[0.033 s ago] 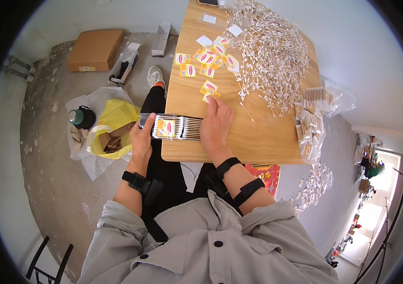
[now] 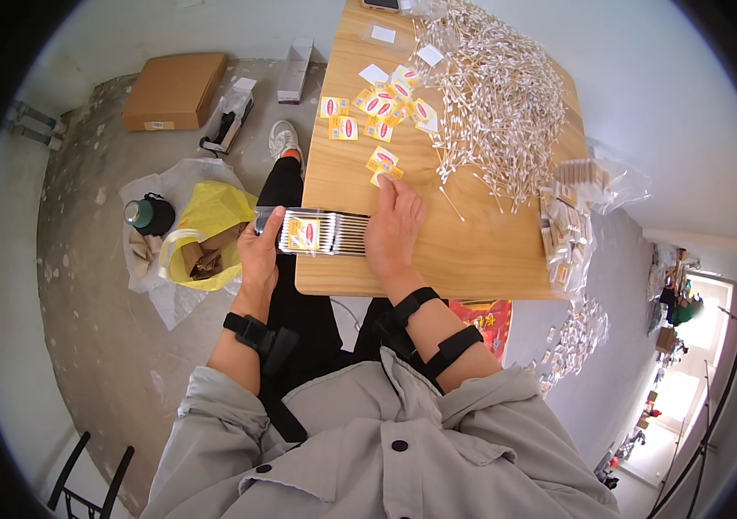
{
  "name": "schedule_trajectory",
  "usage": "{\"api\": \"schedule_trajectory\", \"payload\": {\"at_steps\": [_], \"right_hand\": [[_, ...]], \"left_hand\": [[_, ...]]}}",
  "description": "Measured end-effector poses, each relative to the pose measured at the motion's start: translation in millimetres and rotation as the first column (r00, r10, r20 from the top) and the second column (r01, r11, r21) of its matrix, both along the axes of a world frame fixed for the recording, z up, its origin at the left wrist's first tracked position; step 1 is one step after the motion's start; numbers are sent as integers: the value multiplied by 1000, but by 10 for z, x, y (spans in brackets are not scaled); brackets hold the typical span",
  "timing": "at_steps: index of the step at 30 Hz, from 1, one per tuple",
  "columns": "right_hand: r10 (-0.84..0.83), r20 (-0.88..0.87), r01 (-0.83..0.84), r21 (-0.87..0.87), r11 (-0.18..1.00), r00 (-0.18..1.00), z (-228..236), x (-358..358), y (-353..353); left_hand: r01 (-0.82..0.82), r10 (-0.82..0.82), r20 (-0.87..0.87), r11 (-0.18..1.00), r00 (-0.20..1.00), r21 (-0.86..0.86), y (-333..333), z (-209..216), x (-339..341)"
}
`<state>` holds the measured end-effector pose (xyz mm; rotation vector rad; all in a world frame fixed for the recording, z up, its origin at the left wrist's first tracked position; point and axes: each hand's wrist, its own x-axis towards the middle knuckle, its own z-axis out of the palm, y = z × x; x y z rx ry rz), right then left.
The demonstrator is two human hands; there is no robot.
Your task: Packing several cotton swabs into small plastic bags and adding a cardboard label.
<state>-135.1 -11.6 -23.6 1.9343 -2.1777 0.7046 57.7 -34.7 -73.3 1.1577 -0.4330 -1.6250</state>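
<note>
My left hand [image 2: 258, 253] is closed on the left end of a clear plastic pack of cotton swabs [image 2: 325, 232], thumb on top. The pack lies level across the table's left edge, with a yellow and white label in it. At its other end rests my right hand [image 2: 398, 227], fingers curled, fingertips on a small yellow label card [image 2: 383, 178]. Whether they pinch the card or only press it is hard to see. Just beyond lies another label card [image 2: 382, 159], and farther off a loose cluster of label cards [image 2: 386, 104].
A big heap of loose cotton swabs [image 2: 498, 104] covers the table's far right. Filled packs [image 2: 566, 238] are stacked at the right edge of the wooden table [image 2: 472, 268]. On the floor at left are a yellow bag [image 2: 228, 208], a bottle [image 2: 138, 212] and a cardboard box [image 2: 174, 91].
</note>
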Motion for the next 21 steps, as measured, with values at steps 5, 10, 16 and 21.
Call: {"api": "schedule_trajectory", "payload": {"at_steps": [5,10,16,21], "right_hand": [[-13,5,13,4,1000,1000,-6,26,-16],[11,17,-11,1,1000,1000,-19,125,-46],[2,15,-2,-6,1000,1000,-63,255,-103],[-4,55,5,-19,1000,998,-48,340,-132]], "left_hand": [[-5,4,-21,1000,1000,-30,9,-20,1],[-2,2,-2,1000,1000,-27,3,-18,1],[-33,37,66,998,997,-62,25,61,-33],[-46,63,155,993,986,-112,20,139,-27]]}}
